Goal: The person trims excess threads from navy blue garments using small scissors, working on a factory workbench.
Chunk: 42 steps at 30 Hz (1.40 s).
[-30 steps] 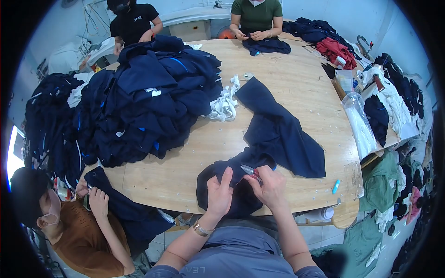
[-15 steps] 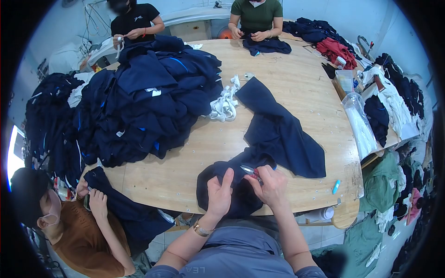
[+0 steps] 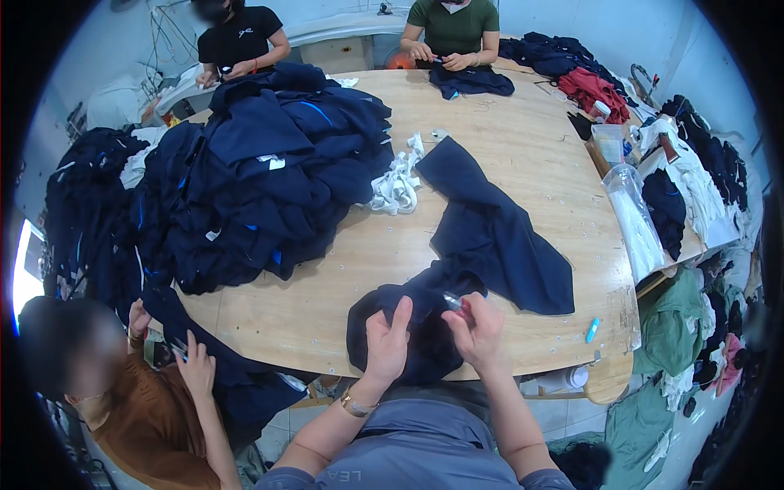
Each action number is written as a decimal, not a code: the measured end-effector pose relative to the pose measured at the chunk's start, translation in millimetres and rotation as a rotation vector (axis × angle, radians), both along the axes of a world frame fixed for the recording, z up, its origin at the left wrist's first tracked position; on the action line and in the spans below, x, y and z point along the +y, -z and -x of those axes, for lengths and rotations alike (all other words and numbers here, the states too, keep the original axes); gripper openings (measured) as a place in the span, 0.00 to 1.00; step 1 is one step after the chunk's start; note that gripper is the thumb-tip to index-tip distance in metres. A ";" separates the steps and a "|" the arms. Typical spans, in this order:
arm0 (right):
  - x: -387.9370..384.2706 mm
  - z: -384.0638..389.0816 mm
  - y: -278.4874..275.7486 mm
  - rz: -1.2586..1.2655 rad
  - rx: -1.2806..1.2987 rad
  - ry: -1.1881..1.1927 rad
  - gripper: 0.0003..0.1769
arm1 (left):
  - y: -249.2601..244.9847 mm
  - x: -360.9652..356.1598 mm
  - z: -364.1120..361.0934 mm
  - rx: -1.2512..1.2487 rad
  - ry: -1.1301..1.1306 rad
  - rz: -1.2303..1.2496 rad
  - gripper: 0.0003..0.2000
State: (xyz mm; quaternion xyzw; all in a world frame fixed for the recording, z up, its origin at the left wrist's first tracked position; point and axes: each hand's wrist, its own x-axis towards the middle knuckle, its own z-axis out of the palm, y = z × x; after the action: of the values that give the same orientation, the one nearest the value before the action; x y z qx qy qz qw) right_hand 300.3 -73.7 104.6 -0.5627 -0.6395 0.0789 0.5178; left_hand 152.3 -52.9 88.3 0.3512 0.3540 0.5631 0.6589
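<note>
A navy garment, apparently trousers (image 3: 502,245), lies spread across the near part of the table, its near end bunched under my hands. My left hand (image 3: 388,339) is closed on the bunched cloth, thumb pointing up and fingers partly hidden. Just to its right, my right hand (image 3: 480,331) grips small red-handled thread snips (image 3: 454,302), blades pointing left over the dark cloth. The blades look blurred.
A big heap of navy garments (image 3: 261,171) fills the table's left side, with white strips (image 3: 398,184) beside it. A turquoise marker (image 3: 592,330) lies near the right edge. One co-worker (image 3: 147,408) sits close on the left; two others work across the table.
My right hand has shifted slightly right with the snips, which have turned and drawn back from the cloth. My left hand stays put. The left co-worker's hands have moved apart.
</note>
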 end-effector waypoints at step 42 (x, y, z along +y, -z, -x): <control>15.3 23.0 -16.3 0.345 0.477 -0.170 0.19 | -0.4 -6.9 0.1 0.464 -0.020 -0.145 0.26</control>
State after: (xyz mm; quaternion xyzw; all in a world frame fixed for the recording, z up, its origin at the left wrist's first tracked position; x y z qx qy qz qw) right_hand 277.4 -58.4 121.0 -0.5523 -0.5221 0.3592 0.5416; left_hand 152.2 -59.8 88.7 0.5140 0.4580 0.4978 0.5274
